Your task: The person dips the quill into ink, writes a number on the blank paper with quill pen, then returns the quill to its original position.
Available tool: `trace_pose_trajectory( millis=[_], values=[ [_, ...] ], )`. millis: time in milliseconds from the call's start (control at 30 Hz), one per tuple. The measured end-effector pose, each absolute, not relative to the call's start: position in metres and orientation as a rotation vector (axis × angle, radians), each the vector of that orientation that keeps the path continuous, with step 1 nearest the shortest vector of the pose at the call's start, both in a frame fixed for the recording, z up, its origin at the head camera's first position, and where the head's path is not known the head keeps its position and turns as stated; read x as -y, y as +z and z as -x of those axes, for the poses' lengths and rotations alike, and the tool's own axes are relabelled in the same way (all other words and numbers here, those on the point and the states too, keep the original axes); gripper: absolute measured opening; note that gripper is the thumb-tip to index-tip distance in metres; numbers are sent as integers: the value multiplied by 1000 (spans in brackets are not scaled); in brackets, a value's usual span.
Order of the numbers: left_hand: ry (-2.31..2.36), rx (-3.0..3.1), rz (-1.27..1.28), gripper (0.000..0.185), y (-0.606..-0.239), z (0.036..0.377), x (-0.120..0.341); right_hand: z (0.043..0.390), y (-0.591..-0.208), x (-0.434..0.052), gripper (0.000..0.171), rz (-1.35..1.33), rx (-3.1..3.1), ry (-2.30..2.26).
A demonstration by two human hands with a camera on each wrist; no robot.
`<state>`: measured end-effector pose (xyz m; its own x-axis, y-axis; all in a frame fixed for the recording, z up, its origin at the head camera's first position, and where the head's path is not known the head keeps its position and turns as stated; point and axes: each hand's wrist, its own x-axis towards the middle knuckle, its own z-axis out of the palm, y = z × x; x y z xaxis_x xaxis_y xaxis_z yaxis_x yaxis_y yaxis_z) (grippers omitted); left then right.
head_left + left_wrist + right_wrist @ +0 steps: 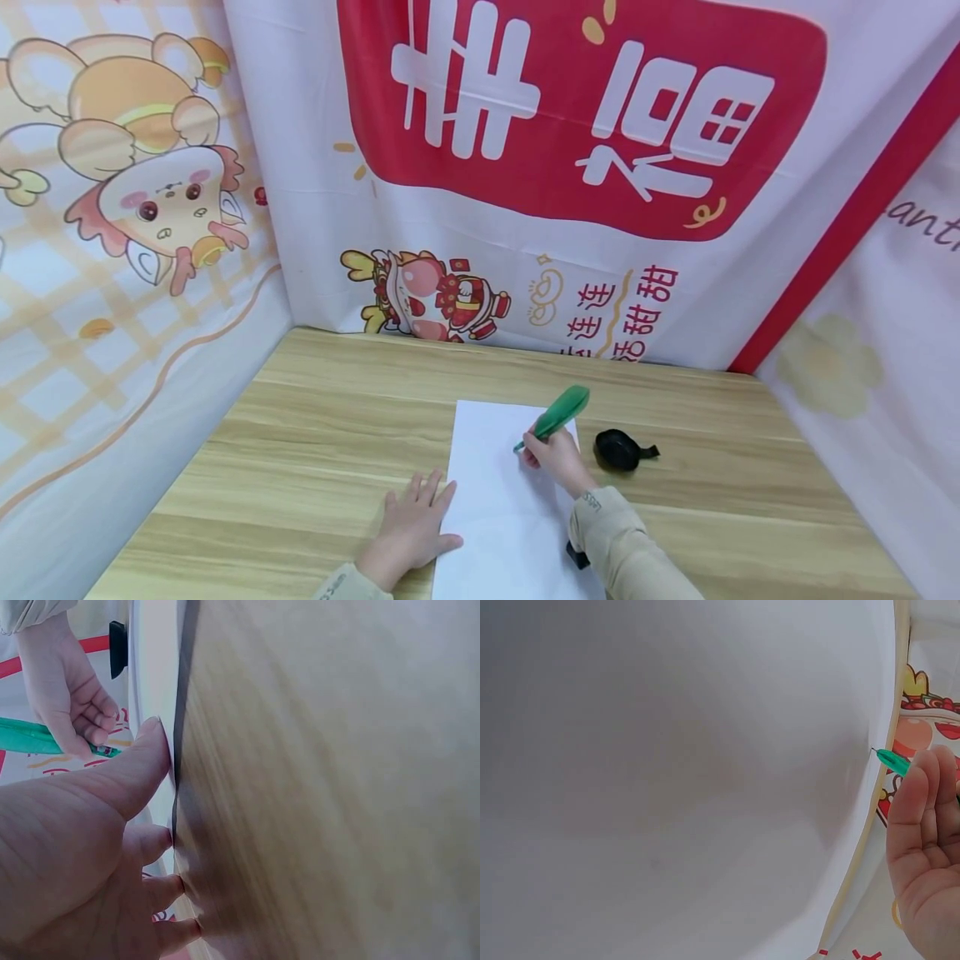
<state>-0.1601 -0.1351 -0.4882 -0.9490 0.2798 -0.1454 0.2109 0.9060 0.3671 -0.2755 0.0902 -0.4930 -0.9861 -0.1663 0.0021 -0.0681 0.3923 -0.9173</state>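
Note:
A white sheet of paper (498,500) lies on the wooden table (315,433). My right hand (553,457) grips a green feather pen (561,414) with its tip down on the paper's upper part. The pen tip (889,758) shows beside my fingers (922,825) in the right wrist view, over the paper (675,780). My left hand (415,527) lies flat with fingers spread on the table, touching the paper's left edge. The left wrist view shows that hand (82,847) pressing down, with the right hand (67,690) and pen (30,737) beyond.
A small black ink pot (619,450) stands on the table just right of the paper. A small black object (576,555) lies by my right sleeve. Printed cloth walls (525,167) close in the table at the back and both sides.

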Motion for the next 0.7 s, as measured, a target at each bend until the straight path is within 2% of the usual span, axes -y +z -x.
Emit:
trace_pose_trajectory(
  millis=[700],
  values=[
    [523, -2865, -360, 73, -486, 160, 135, 264, -492, -93, 11, 274, -2526, -1649]
  ],
)
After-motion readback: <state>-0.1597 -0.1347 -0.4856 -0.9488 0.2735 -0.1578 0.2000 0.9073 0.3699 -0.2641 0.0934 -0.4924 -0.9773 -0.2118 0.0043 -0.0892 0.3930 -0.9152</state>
